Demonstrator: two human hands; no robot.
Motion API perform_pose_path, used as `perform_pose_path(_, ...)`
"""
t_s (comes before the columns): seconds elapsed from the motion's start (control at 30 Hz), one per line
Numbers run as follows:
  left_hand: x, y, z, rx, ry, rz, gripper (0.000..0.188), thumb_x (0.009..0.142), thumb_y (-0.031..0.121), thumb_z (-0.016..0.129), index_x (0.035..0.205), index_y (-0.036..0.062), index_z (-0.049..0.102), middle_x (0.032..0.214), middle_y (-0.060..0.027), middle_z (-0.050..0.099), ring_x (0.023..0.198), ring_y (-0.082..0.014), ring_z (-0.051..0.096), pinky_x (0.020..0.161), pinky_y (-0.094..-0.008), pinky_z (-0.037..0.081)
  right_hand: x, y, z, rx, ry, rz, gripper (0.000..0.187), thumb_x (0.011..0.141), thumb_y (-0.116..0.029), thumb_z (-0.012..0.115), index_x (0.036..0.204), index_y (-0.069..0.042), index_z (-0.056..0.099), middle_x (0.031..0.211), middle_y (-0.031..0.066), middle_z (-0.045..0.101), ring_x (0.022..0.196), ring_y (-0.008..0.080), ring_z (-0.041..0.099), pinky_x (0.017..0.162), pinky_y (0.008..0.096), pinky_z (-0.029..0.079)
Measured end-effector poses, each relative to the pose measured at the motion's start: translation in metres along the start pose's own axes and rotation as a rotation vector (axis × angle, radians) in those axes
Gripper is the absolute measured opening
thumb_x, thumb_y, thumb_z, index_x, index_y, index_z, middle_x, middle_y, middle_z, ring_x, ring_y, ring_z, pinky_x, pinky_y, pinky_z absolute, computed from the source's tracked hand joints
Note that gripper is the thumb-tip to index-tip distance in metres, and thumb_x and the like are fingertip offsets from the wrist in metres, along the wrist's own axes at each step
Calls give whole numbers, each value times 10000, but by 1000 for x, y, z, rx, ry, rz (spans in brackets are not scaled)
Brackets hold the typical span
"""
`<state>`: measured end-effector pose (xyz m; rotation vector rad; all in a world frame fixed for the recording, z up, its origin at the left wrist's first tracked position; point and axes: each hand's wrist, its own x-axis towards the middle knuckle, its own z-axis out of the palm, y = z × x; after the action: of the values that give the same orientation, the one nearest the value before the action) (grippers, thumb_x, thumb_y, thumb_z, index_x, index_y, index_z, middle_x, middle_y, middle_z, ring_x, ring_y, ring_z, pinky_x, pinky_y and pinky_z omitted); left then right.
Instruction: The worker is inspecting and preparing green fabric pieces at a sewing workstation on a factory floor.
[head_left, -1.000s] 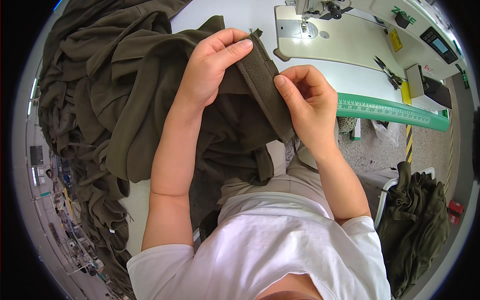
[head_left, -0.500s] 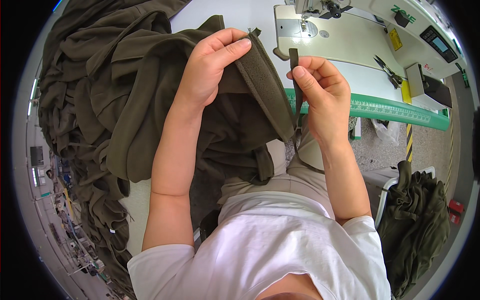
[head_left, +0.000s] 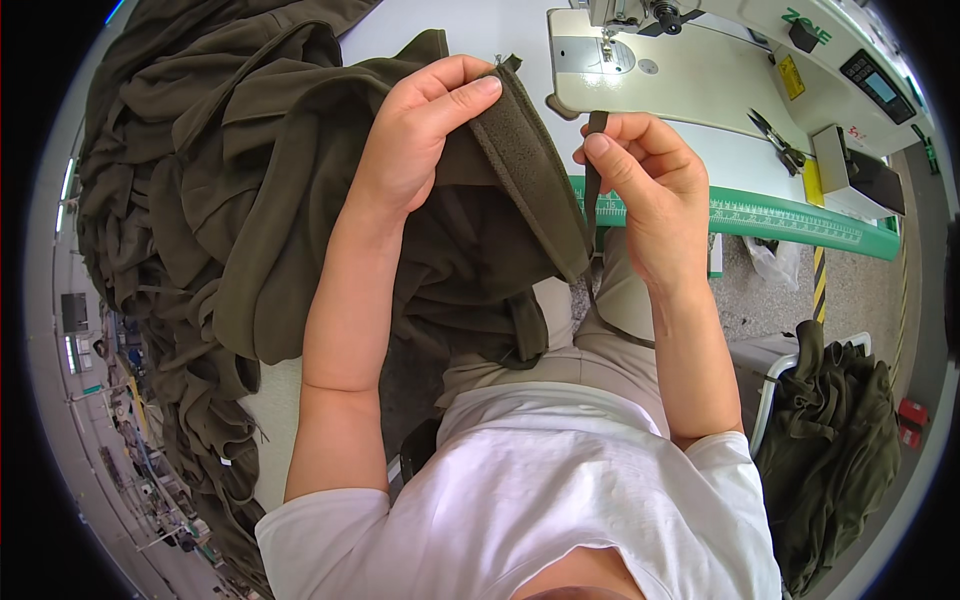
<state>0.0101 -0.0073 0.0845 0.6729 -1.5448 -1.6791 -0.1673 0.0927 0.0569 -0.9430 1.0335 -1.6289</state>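
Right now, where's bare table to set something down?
White tabletop between the olive fabric heap and machine bed. Also a narrow strip between bed and green ruler, left of the scissors; the right hand partly covers it. Crowded: left, under the heap; right, by scissors and box.

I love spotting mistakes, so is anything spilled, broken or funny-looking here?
Nothing really stands out: no spill or damage shows. The cloth at left is heaped and rumpled, but that's only untidy. The left fingers pinch a band; the right fingers pinch a strip.
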Motion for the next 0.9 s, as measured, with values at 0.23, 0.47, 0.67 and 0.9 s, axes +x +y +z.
perform_pose_path(0.23,1,1,0,-3,2,3,163,912,134,544,964,2,624,887,3,631,847,-59,557,817,-212,416,-1,5,-1,-69,-40,-16,104,823,-81,689,888,-11,648,879,22,635,767,60,564,687,183,436)
perform_pose_path(0.47,12,4,-5,165,114,70,200,895,122,587,1032,-18,628,926,-2,638,867,-57,566,801,-211,446,-7,10,1,-171,-190,130,88,837,-67,668,902,-16,640,877,9,627,741,54,552,693,183,438)
perform_pose_path(0.67,23,13,-8,203,51,77,218,883,132,610,1034,-24,632,923,2,638,856,-54,564,786,-204,448,5,23,-3,-45,-26,94,124,892,-92,595,988,-15,597,842,-7,599,630,39,497,576,166,397)
perform_pose_path(0.9,24,19,1,296,14,79,230,869,165,636,1010,-17,645,898,3,638,821,-54,559,770,-202,441,32,-4,-1,177,-61,267,179,882,-159,613,997,-22,608,725,-53,523,516,12,358,434,185,241)
